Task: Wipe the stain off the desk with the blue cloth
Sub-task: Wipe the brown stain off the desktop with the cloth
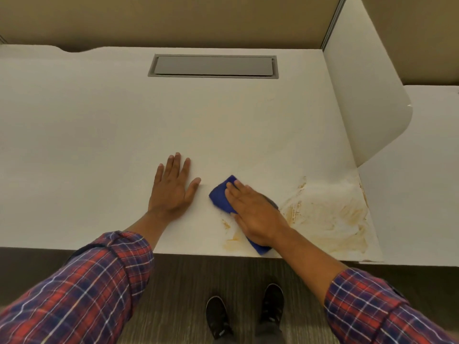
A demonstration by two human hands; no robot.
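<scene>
Mid-wipe, by the look of it. Right hand [255,214] lies flat on the cloth [221,194], fingers straight and together, palm pressing down; not clenched around it, just pinning it to the desk [99,120]. Cloth shows blue ahead of the fingertips and again at the heel of the hand near the desk's front edge; the middle is hidden under the palm.

Left hand [171,187] sits flat on bare desk just left of the cloth, fingers spread, holding nothing. Looks like a brace.

Stain [325,212]: yellowish-brown smear, broad, thinned into streaks. Bulk of it lies right of the wiping hand, running toward the desk's right edge and front corner beside the white divider [367,95]. A smaller patch sits at the front edge, just left of the wrist and touching the cloth's lower part.

Judgement: task partly done at best. Smear is spread out, not lifted; most of it lies untouched by the cloth at this instant.

Next move likely calls for carrying the cloth rightward across the main smear with firm downward pressure, then catching the small patch near the front edge. Cloth is folded small, so several passes seem needed. Risk: dragging residue onto clean desk, or pushing it off the front edge.
</scene>
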